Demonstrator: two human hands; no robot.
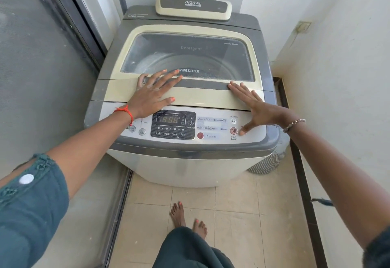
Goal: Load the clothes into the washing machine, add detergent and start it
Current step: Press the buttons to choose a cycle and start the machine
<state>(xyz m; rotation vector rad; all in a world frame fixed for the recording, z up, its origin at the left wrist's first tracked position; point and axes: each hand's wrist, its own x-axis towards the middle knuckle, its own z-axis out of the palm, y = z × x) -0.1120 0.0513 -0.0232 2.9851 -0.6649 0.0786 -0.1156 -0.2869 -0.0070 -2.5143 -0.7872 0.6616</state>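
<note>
Head view, left hand [155,92] flat on lid [196,98], right hand [256,107] splayed, thumb at panel [213,136], grips wide

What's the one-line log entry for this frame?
lid shut | left hand flat on lid | right hand thumb beside Start/Pause button | display lit

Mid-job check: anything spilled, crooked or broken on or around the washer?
Nothing serious. The lid lies shut and square on the washing machine, left hand and right hand flat on it, display lit. Only whitish specks dust the window near its front edge; floor shows no spill.
</note>
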